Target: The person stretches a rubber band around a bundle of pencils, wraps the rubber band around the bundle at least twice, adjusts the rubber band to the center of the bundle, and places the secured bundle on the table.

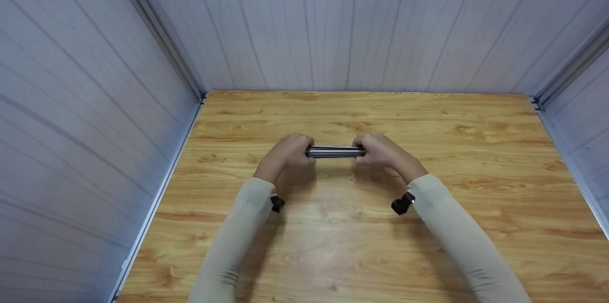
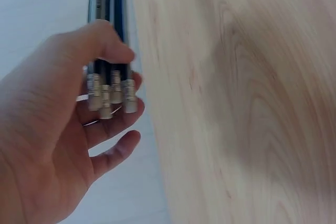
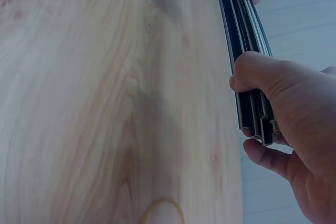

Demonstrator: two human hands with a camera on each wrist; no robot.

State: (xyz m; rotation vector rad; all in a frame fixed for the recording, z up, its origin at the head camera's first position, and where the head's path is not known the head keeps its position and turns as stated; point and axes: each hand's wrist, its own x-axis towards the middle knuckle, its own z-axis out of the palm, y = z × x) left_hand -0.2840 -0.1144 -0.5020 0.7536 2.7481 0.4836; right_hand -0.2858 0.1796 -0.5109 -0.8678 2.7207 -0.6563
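Note:
A bundle of several dark, silver-striped pencils [image 1: 335, 151] is held level above the table between both hands. My left hand [image 1: 291, 151] grips one end, where the metal ferrules and pale erasers [image 2: 105, 95] stick out past the thumb at slightly uneven lengths. The opposite end is gripped by my right hand [image 1: 378, 151], its thumb [image 3: 252, 74] pressed across the pencils. Dark, flat, unsharpened ends [image 3: 257, 129] show below that thumb. Beneath the right wrist, a thin yellowish rubber band [image 3: 163, 201] lies in a loop on the tabletop.
The wood-grain table [image 1: 328, 246] meets a pale panel wall [image 1: 328, 27] at the back. More panels stand on the left [image 1: 85, 127] and right [image 1: 583, 117]. A small black device sits at each wrist, next to the light sleeves.

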